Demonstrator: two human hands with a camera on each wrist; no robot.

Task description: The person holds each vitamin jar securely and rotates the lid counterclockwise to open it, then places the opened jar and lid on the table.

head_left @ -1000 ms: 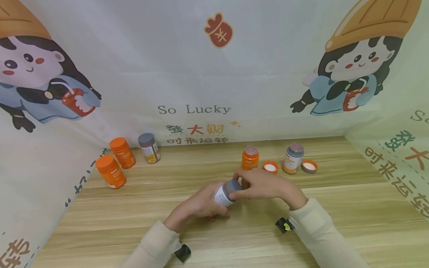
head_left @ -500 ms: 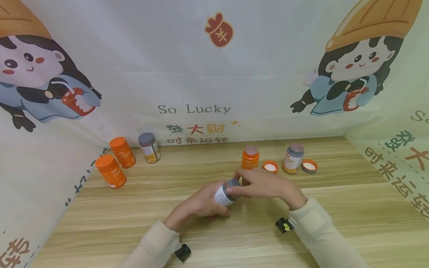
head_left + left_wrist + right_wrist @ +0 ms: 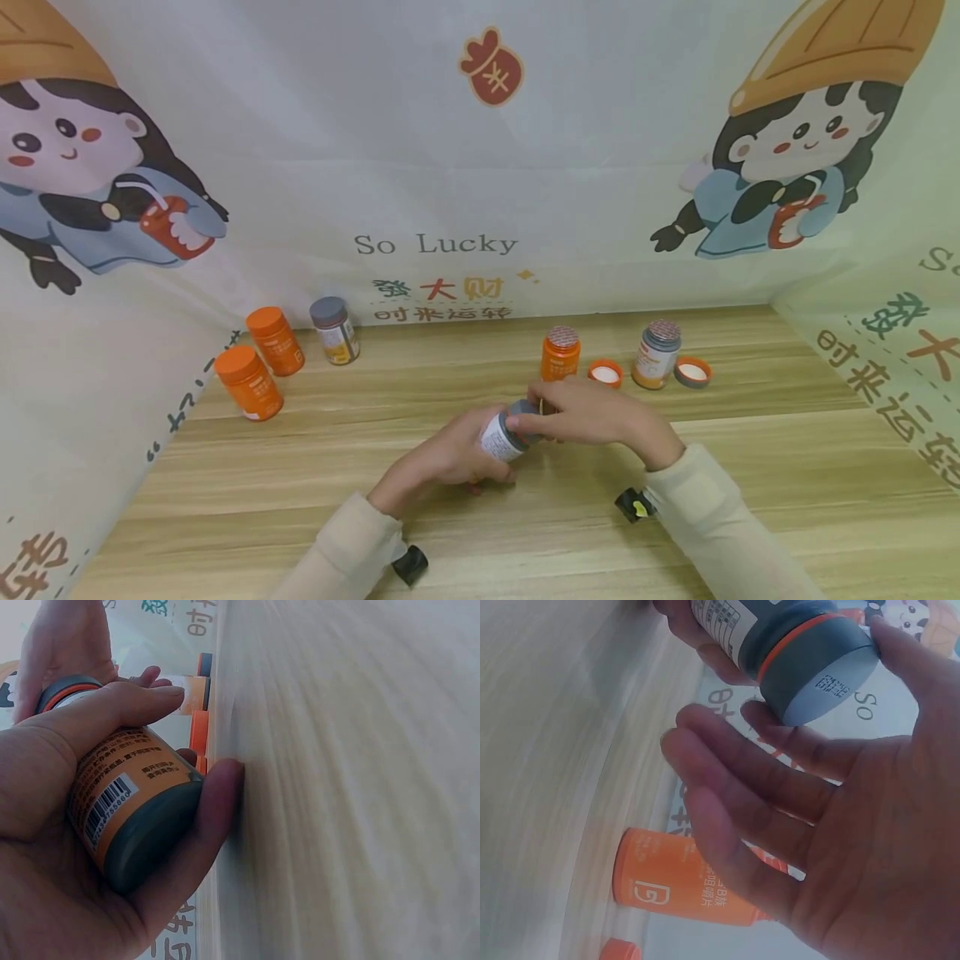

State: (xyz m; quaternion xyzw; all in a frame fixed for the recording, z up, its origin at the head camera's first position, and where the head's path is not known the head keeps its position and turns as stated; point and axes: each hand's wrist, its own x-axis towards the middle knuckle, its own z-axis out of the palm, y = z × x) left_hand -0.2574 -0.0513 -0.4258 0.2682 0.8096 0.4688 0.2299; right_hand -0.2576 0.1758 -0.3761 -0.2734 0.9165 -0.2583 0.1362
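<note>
My left hand (image 3: 461, 450) grips a grey bottle (image 3: 498, 442) with a white and orange label, tilted so its cap end points up and right. In the left wrist view, thumb and fingers wrap the bottle's body (image 3: 139, 780), and its dark base faces the camera. At the other end my right hand (image 3: 592, 412) pinches the grey cap (image 3: 817, 675) between thumb and index finger. The other fingers spread below it in the right wrist view. An orange ring shows at the cap's lower edge. Just behind my right hand stands an uncapped orange bottle (image 3: 560, 354) with a foil seal.
An orange cap (image 3: 604, 374) lies upturned beside the orange bottle. Farther right stand an uncapped grey bottle (image 3: 656, 357) and its upturned grey cap (image 3: 692, 372). At the back left are two capped orange bottles (image 3: 247, 385) and a grey-capped bottle (image 3: 335, 333). A printed cloth (image 3: 435, 192) hangs behind.
My right thumb and fingers have shifted slightly around the cap, the thumb going higher onto it. The bottle and left hand stay in place.
</note>
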